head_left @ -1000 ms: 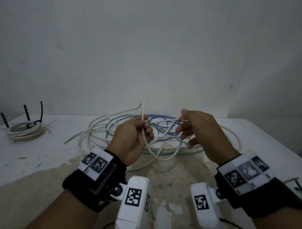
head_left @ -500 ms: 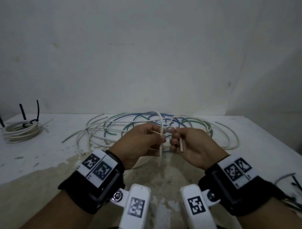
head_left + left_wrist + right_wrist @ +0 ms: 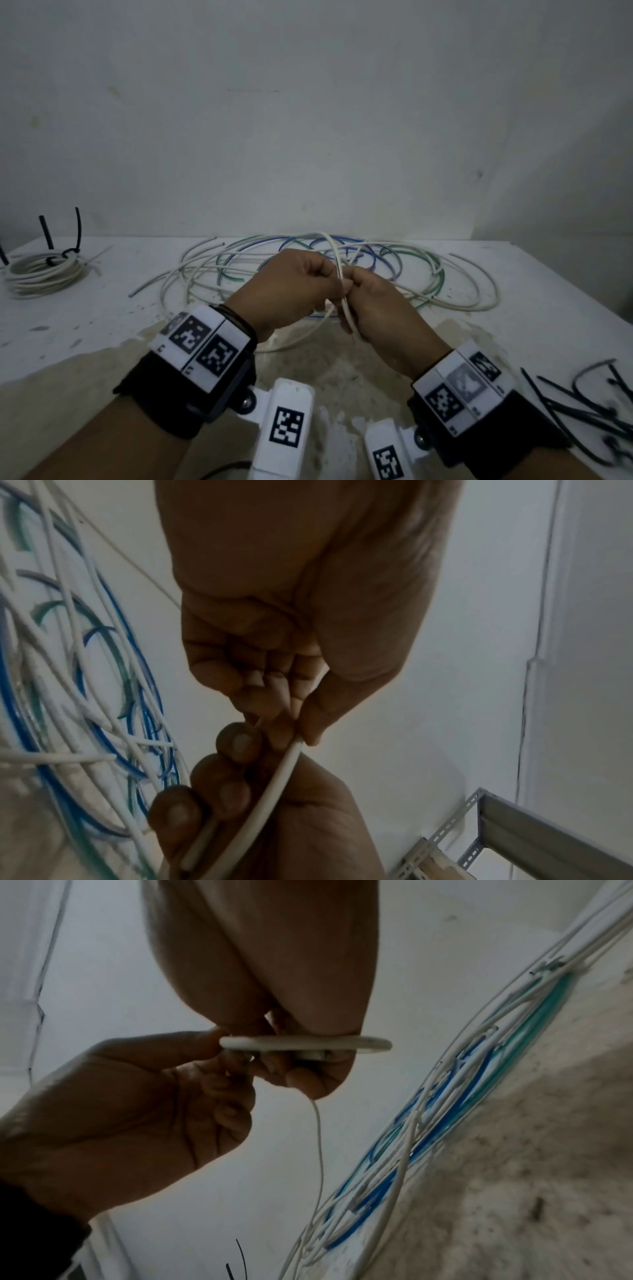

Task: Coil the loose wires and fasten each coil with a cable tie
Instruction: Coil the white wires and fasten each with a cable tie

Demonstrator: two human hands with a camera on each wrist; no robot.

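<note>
Both hands meet above the table's middle and hold one white wire (image 3: 345,303). My left hand (image 3: 337,282) pinches it between thumb and fingertips, as the left wrist view shows (image 3: 298,731). My right hand (image 3: 354,291) has its fingers curled round a small loop of the same wire (image 3: 301,1042), with a thin strand hanging down from it. Behind the hands lies the loose pile of white, blue and green wires (image 3: 239,270), spread flat in wide rings. The fingertips hide how many turns the loop has.
A finished white coil (image 3: 44,274) lies at the far left, bound by black cable ties (image 3: 73,251) whose tails stick up. Several loose black cable ties (image 3: 589,411) lie at the near right. The white table (image 3: 102,325) meets a wall behind; a metal shelf frame (image 3: 514,831) stands nearby.
The hands were apart, the left holding a wire end upright. They have come together and lowered, and the wire is now bent into a small loop held by both.
</note>
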